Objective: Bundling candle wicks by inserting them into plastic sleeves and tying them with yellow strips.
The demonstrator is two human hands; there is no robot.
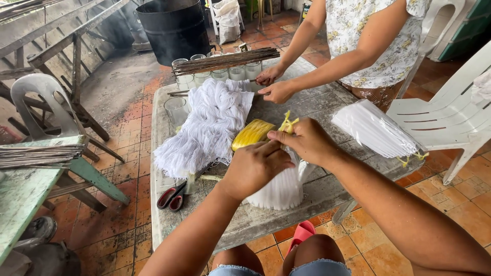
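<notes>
- Right now I see my left hand [254, 168] curled over the top of a bundle of white candles [283, 189], fingers folded down and pressed together against it; whether they pinch anything underneath I cannot tell.
- My right hand [303, 140] sits just above the same bundle, thumb and forefinger pinching a yellow plastic string [287, 122] whose loose end sticks up over the knuckles.
- That bundle stands near the front edge of the worn grey table [266, 220], directly under both my hands.
- Just beside my left hand lies a skein of yellow string [250, 134], touching a big heap of white wick threads [209, 128] spread across the table's left half.
- Red-handled scissors [171, 197] lie at the heap's lower left corner.
- To my right, another tied bundle of white candles [376, 128] lies on its side by the table's edge.
- Across the table, a second person's hands [273, 84] rest on the surface, near a row of clear glasses [220, 74] with thin dark sticks [225, 61] laid over them.
- Behind stands a black drum [174, 28]; white plastic chairs [450, 112] stand to the right.
</notes>
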